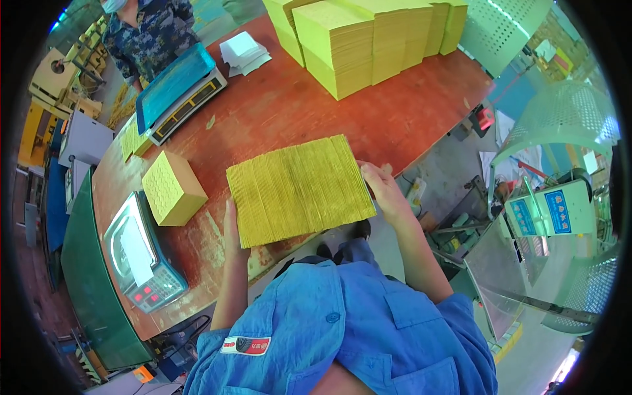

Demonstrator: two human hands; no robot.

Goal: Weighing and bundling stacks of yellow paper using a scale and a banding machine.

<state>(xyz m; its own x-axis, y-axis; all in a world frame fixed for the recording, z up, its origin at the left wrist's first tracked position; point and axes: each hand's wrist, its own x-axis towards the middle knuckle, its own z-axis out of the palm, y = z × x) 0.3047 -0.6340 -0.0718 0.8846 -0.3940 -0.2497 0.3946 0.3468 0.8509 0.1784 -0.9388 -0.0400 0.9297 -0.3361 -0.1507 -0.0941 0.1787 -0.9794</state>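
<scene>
A thick stack of yellow paper sheets (299,191) is held level between my two hands, its layered edges facing up. My left hand (234,227) presses against its left end, the fingers mostly hidden beneath and behind it. At the right end my right hand (387,192) grips the stack, thumb along the side. The stack is over the near edge of the red-brown table (263,125). To its left stands a yellow block of stacked paper (172,189) with a patterned face.
A small digital scale (146,257) sits at the table's left, and a larger scale with a blue tray (178,89) farther back. Tall yellow paper stacks (355,49) stand at the far side. White sheets (243,52) lie nearby. Across the table is a person (148,33). Perforated metal guards (566,125) are at right.
</scene>
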